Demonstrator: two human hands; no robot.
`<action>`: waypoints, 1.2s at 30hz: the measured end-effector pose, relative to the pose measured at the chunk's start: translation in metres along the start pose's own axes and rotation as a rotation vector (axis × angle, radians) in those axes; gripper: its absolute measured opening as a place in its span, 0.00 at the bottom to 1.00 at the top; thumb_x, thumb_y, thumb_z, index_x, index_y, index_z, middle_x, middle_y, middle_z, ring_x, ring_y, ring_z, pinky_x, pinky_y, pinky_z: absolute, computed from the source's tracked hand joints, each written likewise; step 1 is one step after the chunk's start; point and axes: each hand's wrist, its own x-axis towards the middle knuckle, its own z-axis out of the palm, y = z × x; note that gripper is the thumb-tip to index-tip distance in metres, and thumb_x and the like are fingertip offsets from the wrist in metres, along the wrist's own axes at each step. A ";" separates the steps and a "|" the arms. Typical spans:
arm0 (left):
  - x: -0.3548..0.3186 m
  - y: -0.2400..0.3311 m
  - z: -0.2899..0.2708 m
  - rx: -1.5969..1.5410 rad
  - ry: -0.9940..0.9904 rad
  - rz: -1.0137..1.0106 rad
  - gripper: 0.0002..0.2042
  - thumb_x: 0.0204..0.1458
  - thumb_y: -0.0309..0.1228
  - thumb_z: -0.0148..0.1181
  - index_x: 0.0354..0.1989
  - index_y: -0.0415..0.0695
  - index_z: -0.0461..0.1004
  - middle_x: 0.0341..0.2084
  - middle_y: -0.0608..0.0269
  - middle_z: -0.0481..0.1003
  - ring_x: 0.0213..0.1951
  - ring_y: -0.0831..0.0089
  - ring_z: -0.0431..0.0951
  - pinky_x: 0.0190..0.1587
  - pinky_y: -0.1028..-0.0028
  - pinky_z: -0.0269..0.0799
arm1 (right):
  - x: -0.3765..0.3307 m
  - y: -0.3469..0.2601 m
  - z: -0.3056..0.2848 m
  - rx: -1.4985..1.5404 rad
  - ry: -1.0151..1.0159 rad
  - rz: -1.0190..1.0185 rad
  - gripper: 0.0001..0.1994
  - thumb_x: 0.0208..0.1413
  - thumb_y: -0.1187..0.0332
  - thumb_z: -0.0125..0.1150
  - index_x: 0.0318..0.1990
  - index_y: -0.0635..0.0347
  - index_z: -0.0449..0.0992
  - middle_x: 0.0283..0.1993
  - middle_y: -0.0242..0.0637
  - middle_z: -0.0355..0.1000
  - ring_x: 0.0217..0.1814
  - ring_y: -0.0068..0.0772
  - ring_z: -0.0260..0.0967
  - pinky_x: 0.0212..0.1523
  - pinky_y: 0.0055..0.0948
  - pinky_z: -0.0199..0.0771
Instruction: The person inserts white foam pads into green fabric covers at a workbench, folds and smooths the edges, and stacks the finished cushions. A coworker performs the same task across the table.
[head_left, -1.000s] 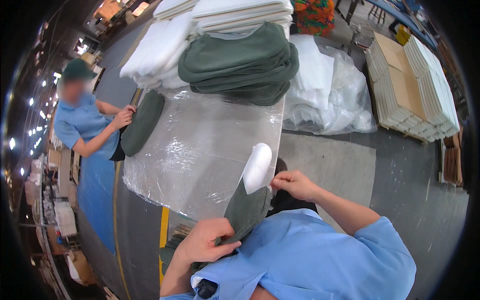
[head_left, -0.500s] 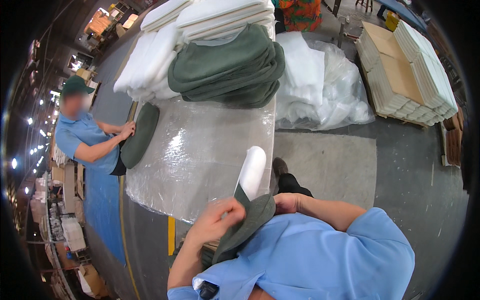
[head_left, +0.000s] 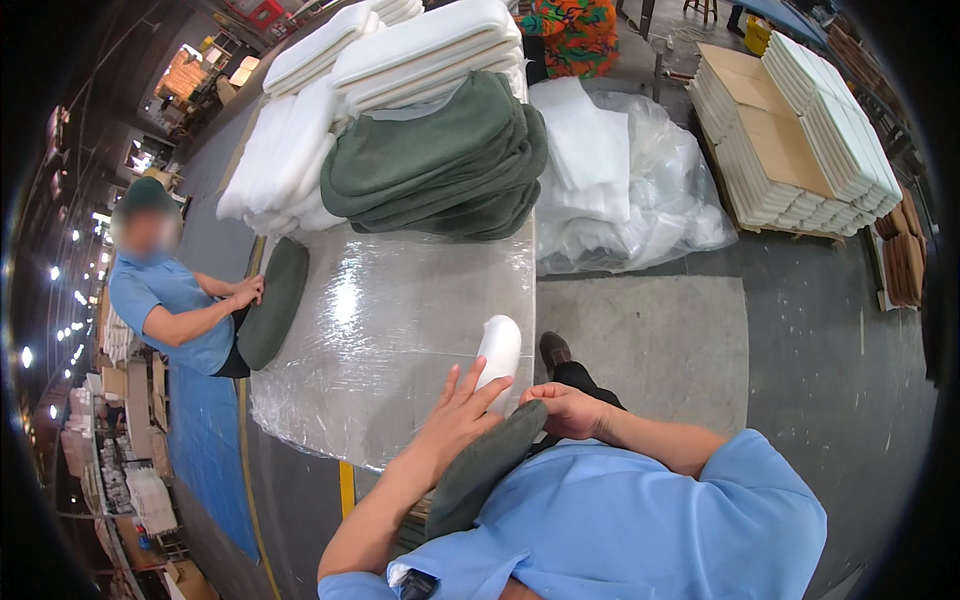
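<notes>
A dark green fabric cover [head_left: 487, 468] lies slanted against my front at the table's near edge. Beyond it a rounded white pad [head_left: 500, 345] points away from me over the wrapped table; whether it runs inside the cover is hidden by my hand. My left hand [head_left: 452, 428] lies over the near part of the white pad and the cover's upper edge, fingers stretched and spread. At the cover's right end, my right hand [head_left: 563, 408] pinches its edge between thumb and fingers.
Plastic film wraps the table [head_left: 400, 330]. On it are a stack of green covers [head_left: 430, 160] and white pads [head_left: 420, 50]. A co-worker [head_left: 180, 300] at the left handles another green cover [head_left: 275, 305]. Bagged white padding [head_left: 640, 190] and a pallet stack [head_left: 800, 140] stand right.
My left hand has gone from curled fingers to spread ones and reached forward onto the white pad. The green cover has tilted in my hands. The whole view has shifted slightly.
</notes>
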 end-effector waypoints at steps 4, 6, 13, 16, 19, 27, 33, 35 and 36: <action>-0.004 0.017 -0.033 -0.146 0.020 0.010 0.02 0.54 0.29 0.65 0.35 0.48 0.79 0.52 0.62 0.77 0.66 0.51 0.69 0.75 0.43 0.50 | 0.000 -0.010 0.016 -0.503 0.044 -0.148 0.07 0.71 0.65 0.61 0.46 0.59 0.79 0.40 0.20 0.75 0.42 0.12 0.68 0.45 0.20 0.68; -0.007 0.016 -0.039 -0.286 0.005 -0.026 0.01 0.56 0.28 0.63 0.34 0.47 0.78 0.41 0.61 0.79 0.56 0.57 0.76 0.68 0.49 0.60 | -0.002 -0.006 0.019 -0.578 0.049 -0.128 0.07 0.72 0.66 0.60 0.46 0.60 0.79 0.39 0.19 0.74 0.40 0.11 0.65 0.42 0.20 0.67; -0.001 0.010 -0.028 -0.734 -0.264 -0.585 0.15 0.71 0.38 0.53 0.39 0.39 0.78 0.25 0.63 0.74 0.31 0.76 0.73 0.37 0.70 0.71 | -0.009 -0.015 0.060 -0.932 0.166 -0.359 0.09 0.71 0.67 0.61 0.45 0.64 0.78 0.36 0.28 0.75 0.38 0.16 0.65 0.40 0.24 0.69; 0.010 0.009 -0.027 -0.883 -0.442 -0.630 0.14 0.70 0.38 0.57 0.39 0.39 0.80 0.26 0.70 0.75 0.32 0.82 0.70 0.37 0.74 0.69 | -0.012 -0.014 0.055 -0.895 0.131 -0.322 0.09 0.72 0.66 0.60 0.45 0.63 0.78 0.36 0.27 0.75 0.39 0.17 0.66 0.42 0.24 0.69; 0.009 0.007 -0.025 -1.064 -0.581 -0.672 0.12 0.69 0.36 0.59 0.40 0.39 0.81 0.28 0.77 0.75 0.33 0.87 0.69 0.37 0.79 0.67 | -0.013 -0.024 0.032 -0.417 -0.083 0.037 0.10 0.73 0.65 0.59 0.52 0.60 0.78 0.43 0.20 0.72 0.48 0.15 0.66 0.51 0.22 0.67; 0.023 0.012 -0.027 -1.274 -0.622 -0.641 0.10 0.69 0.33 0.59 0.43 0.39 0.81 0.30 0.78 0.76 0.33 0.87 0.70 0.37 0.79 0.69 | 0.002 -0.013 0.001 -0.318 -0.409 0.365 0.13 0.62 0.71 0.71 0.52 0.58 0.77 0.43 0.25 0.73 0.48 0.15 0.69 0.50 0.21 0.70; 0.039 0.015 -0.032 -0.868 -0.748 -0.715 0.12 0.71 0.35 0.55 0.43 0.39 0.80 0.28 0.73 0.76 0.33 0.84 0.71 0.39 0.76 0.71 | -0.006 -0.003 0.012 -0.480 -0.053 0.113 0.12 0.57 0.78 0.72 0.39 0.58 0.72 0.35 0.21 0.71 0.36 0.15 0.66 0.37 0.21 0.67; 0.038 0.016 -0.022 -0.861 -0.690 -0.693 0.15 0.71 0.38 0.54 0.40 0.38 0.78 0.26 0.64 0.75 0.31 0.76 0.73 0.38 0.70 0.72 | -0.010 -0.001 0.020 -0.608 0.042 -0.061 0.12 0.55 0.79 0.71 0.39 0.57 0.71 0.32 0.21 0.68 0.35 0.15 0.64 0.36 0.22 0.66; 0.037 0.016 -0.020 -0.857 -0.661 -0.681 0.17 0.70 0.40 0.54 0.39 0.37 0.78 0.25 0.60 0.75 0.30 0.72 0.75 0.37 0.67 0.72 | -0.010 -0.001 0.023 -0.670 0.090 -0.149 0.12 0.55 0.79 0.70 0.39 0.57 0.71 0.31 0.20 0.67 0.34 0.15 0.63 0.36 0.22 0.65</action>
